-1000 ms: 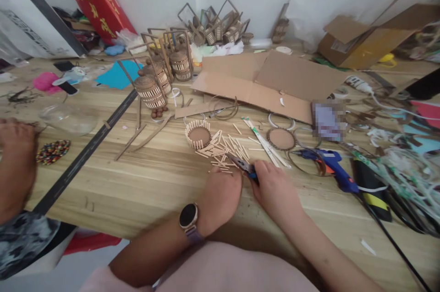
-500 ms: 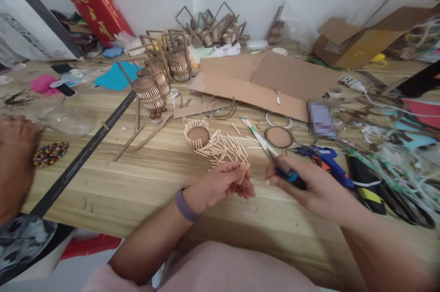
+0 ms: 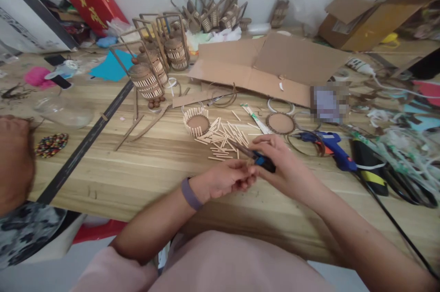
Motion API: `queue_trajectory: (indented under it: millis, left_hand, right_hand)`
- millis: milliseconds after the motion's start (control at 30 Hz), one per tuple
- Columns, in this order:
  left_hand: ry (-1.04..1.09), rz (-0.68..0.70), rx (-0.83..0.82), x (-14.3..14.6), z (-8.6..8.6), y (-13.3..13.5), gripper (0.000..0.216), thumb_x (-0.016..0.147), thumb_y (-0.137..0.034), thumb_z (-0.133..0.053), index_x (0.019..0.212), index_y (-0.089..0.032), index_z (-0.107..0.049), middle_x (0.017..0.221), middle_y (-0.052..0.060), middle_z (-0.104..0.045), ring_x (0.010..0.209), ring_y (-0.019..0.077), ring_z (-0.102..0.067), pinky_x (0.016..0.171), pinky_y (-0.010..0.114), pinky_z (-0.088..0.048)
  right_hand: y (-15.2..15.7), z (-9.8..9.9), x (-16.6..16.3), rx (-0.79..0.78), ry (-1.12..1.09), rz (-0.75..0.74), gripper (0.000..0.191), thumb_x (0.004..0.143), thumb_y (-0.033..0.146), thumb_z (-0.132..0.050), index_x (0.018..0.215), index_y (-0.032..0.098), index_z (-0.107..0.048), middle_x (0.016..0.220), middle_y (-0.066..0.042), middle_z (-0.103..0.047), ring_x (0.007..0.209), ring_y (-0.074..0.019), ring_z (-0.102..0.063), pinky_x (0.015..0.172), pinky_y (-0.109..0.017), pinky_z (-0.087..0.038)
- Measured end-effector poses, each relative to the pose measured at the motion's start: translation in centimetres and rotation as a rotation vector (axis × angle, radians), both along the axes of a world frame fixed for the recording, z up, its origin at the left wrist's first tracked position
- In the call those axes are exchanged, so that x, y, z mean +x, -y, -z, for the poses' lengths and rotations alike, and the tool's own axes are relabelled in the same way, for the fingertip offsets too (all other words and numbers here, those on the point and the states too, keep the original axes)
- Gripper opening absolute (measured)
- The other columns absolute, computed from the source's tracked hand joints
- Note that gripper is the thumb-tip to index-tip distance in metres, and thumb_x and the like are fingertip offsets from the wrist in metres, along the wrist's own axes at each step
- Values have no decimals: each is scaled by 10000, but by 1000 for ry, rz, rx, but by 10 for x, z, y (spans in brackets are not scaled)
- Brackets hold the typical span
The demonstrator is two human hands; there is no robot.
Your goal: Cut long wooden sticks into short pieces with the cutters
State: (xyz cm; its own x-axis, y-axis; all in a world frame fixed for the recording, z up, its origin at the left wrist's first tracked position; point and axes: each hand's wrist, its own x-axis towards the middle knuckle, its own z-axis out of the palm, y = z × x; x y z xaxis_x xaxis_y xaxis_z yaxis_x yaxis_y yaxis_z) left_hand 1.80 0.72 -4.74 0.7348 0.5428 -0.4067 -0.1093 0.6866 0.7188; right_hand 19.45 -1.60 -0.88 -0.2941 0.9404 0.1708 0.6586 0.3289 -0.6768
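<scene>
Blue-handled cutter (image 3: 263,161) gripped in right hand (image 3: 287,170); left hand (image 3: 227,181) curled shut, contents unclear. Sticks (image 3: 223,138) beyond fingertips. Risk: blades nip left fingers, so close.

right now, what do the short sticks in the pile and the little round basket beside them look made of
Short sticks: pale, matte, straight-cut, likely bamboo or wood, unfinished.
Little round basket: the same pale sticks upright round a brown disc, probably cardboard or thin wood.

A blue glue gun (image 3: 338,154) lies near flattened cardboard (image 3: 275,63) and small wooden lanterns (image 3: 144,82).
</scene>
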Motion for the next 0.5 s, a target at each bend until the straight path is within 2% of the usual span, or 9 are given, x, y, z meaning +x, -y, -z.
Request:
queue_trajectory:
  millis: [67, 133, 167, 267, 333, 367, 433, 467, 500]
  left_hand:
    - [-11, -172, 118, 1, -2, 0, 385, 748, -470, -743, 706, -159, -521, 657, -36, -502, 587, 66, -473, 586, 200, -391]
    - [59, -315, 261, 2, -3, 1, 378, 809, -494, -680, 721, -165, -516, 746, -14, -537, 683, 87, -533, 668, 213, -447]
    - [120, -317, 300, 3, -4, 2, 384, 816, -506, -668, 722, -169, -511, 754, -14, -539, 687, 95, -544, 671, 221, -465]
    - [231, -228, 248, 2, -6, 1, 384, 806, -527, -666, 750, -183, -505, 687, -40, -509, 507, 84, -495, 465, 211, -435]
    - [196, -278, 169, -3, -11, -3, 324, 827, -472, -658, 797, -184, -512, 726, -35, -548, 456, 73, -492, 361, 180, -354]
    - [175, -349, 144, -6, -15, -7, 270, 847, -414, -648, 815, -181, -515, 778, -19, -581, 511, 81, -549, 362, 158, -343]
    - [214, -535, 112, -14, -25, -17, 174, 894, -296, -597, 809, -174, -506, 785, -12, -595, 676, 119, -653, 487, 158, -462]
    - [222, -596, 81, -18, -31, -22, 164, 917, -263, -561, 797, -171, -497, 766, -11, -594, 725, 136, -673, 536, 172, -500]
    - [230, -656, 53, -22, -37, -27, 165, 940, -244, -521, 795, -171, -492, 742, -14, -589, 749, 143, -683, 566, 182, -522]
  right_hand:
    - [1, 4, -2, -48, -79, 214, 343, 836, 527, -576, 989, 221, -544, 1013, -107, -593, 937, -267, -612, 814, -445, -521]
    - [3, 6, -8, -235, -205, 351, 443, 825, 665, -510, 916, 232, -479, 840, -64, -624, 714, -219, -624, 646, -382, -536]
    - [5, 7, -13, -357, -289, 360, 489, 811, 720, -482, 898, 240, -455, 778, -44, -626, 640, -201, -614, 581, -350, -527]
    - [14, 9, -35, -680, -608, 242, 595, 804, 795, -393, 1029, 250, -468, 867, -62, -673, 678, -207, -658, 558, -322, -537]
    - [25, 10, -49, -760, -819, 158, 731, 842, 808, -170, 1225, 249, -444, 1048, -113, -679, 850, -239, -691, 649, -352, -560]
    - [33, 11, -54, -766, -865, 95, 820, 841, 793, -24, 1320, 248, -406, 1144, -131, -661, 955, -246, -684, 711, -366, -562]
    - [53, 15, -56, -766, -808, -60, 924, 819, 764, 123, 1436, 264, -350, 1286, -125, -612, 1123, -238, -633, 815, -374, -545]
    - [63, 17, -54, -781, -684, -133, 909, 826, 767, 109, 1458, 295, -343, 1313, -93, -607, 1155, -219, -621, 838, -360, -540]
    - [74, 21, -50, -811, -603, -173, 813, 866, 782, -72, 1426, 307, -422, 1276, -75, -640, 1136, -222, -635, 843, -353, -540]
